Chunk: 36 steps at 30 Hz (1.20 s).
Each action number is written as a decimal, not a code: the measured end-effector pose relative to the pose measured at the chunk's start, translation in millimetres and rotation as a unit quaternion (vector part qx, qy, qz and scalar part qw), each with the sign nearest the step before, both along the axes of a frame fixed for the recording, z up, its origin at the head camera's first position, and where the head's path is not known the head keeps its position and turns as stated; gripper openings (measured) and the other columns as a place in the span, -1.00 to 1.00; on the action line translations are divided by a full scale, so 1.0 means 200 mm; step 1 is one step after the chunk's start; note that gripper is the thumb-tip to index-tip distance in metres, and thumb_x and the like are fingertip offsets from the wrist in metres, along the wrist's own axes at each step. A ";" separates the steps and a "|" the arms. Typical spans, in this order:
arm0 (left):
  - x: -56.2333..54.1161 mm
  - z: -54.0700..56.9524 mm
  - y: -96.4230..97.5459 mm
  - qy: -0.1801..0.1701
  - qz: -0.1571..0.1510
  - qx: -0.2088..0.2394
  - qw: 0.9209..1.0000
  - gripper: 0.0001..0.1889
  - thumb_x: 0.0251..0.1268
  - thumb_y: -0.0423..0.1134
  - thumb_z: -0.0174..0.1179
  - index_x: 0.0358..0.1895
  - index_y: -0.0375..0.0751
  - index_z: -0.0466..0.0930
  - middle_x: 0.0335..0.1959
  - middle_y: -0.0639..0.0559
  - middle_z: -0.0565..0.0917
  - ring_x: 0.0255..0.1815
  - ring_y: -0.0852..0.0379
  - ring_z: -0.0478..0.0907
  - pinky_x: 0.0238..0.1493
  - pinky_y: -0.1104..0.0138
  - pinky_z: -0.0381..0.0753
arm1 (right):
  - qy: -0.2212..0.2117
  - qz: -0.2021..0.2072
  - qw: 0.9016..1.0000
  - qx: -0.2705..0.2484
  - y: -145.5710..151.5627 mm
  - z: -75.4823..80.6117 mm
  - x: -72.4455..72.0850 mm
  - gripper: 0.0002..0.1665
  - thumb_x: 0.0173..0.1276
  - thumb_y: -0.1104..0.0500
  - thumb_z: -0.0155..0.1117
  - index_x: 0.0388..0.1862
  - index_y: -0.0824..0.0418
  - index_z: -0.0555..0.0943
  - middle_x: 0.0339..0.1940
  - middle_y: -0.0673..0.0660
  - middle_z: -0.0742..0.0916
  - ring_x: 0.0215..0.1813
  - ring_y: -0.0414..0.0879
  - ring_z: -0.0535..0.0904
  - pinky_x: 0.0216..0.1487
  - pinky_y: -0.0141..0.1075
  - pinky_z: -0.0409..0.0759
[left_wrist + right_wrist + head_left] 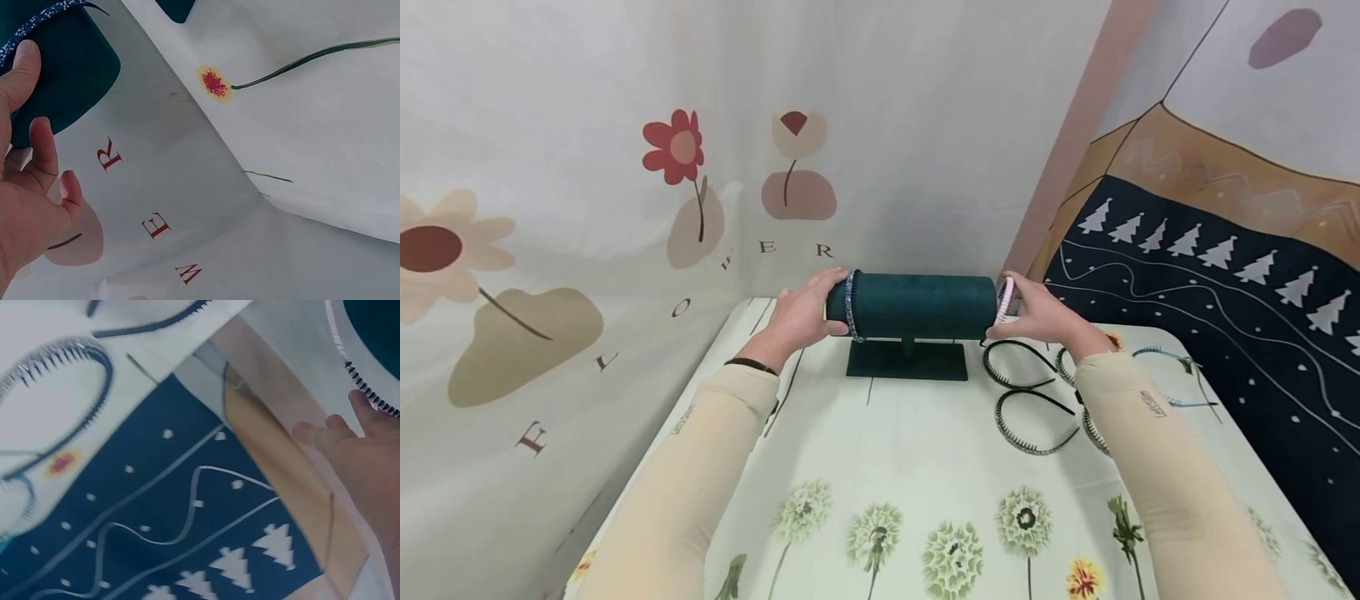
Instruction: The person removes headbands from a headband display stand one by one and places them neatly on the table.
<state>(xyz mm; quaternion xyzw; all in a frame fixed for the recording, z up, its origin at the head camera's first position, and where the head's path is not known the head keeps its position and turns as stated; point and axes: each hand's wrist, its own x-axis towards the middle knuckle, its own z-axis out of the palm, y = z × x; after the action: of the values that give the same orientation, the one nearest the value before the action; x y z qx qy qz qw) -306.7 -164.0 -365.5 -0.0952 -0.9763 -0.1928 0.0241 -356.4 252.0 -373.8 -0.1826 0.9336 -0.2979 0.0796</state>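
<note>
A dark green velvet display roll [925, 305] lies level on its flat stand base [907, 361]. Around its left end sits a glittery blue headband [851, 307], seen close in the left wrist view as a speckled blue headband [39, 24]. My left hand [805, 311] grips that end, thumb in front and fingers over the top, fingertips beside the headband. At the opposite end my right hand [1037, 310] holds a pale pink headband [1005, 300], which stands against the roll's right edge. Dark teeth line this headband [369, 390] in the right wrist view.
Black toothed headbands [1033, 423] lie on the flowered tablecloth [925, 450] to the right, with a light blue headband [1187, 405] beyond my right forearm. Behind the table hangs a pale printed curtain [910, 125]; a dark patterned cloth [1195, 283] is at the right.
</note>
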 end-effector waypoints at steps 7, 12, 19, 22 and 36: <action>-0.01 -0.01 0.01 0.002 0.003 0.002 1.000 0.04 0.29 -0.09 0.56 0.74 0.09 0.10 0.79 0.03 0.12 0.73 -0.15 0.18 0.64 -0.32 0.14 | -0.052 -0.065 0.992 -0.097 0.14 -0.06 0.07 0.41 0.37 -0.20 0.50 0.81 0.02 -0.29 0.73 0.40 0.15 0.64 0.35 0.19 0.63 0.36 0.32; -0.01 -0.01 0.01 0.000 0.001 0.000 1.000 0.05 0.28 -0.08 0.57 0.74 0.09 0.09 0.79 0.03 0.11 0.75 -0.14 0.16 0.65 -0.35 0.11 | -0.054 -0.105 0.969 -0.217 0.23 -0.14 0.12 0.41 0.45 0.00 0.48 0.76 0.02 -0.45 0.82 0.34 -0.03 0.83 0.22 -0.11 0.75 0.31 0.03; -0.01 -0.01 0.00 0.006 -0.002 0.001 1.000 0.04 0.29 -0.07 0.56 0.74 0.09 0.09 0.79 0.03 0.12 0.71 -0.16 0.22 0.61 -0.32 0.17 | -0.024 -0.165 0.943 -0.289 0.30 -0.20 0.17 0.18 0.44 0.03 0.48 0.49 0.05 -0.32 0.76 0.41 0.14 0.78 0.22 0.00 0.71 0.18 0.10; -0.01 -0.01 0.00 0.006 -0.003 0.000 1.000 0.04 0.30 -0.08 0.55 0.74 0.08 0.09 0.79 0.02 0.12 0.72 -0.17 0.21 0.60 -0.32 0.18 | -0.023 -0.162 0.947 -0.275 0.31 -0.22 0.18 0.21 0.43 0.01 0.50 0.51 0.08 -0.32 0.75 0.43 0.14 0.79 0.29 -0.05 0.73 0.27 0.02; 0.01 0.00 0.00 0.007 -0.006 0.002 1.000 0.03 0.32 -0.10 0.54 0.75 0.08 0.07 0.79 0.01 0.12 0.70 -0.19 0.23 0.58 -0.32 0.19 | 0.003 -0.156 0.975 -0.160 0.29 -0.23 0.18 0.25 0.42 -0.27 0.45 0.82 -0.28 -0.15 0.81 0.32 0.03 0.74 0.45 -0.02 0.54 0.63 0.10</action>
<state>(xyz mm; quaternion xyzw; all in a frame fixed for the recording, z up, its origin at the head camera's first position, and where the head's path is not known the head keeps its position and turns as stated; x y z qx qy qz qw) -304.9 -163.8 -365.1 -0.1027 -0.9751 -0.1942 0.0298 -319.6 309.3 -419.1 -0.0454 0.8911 -0.4515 -0.0006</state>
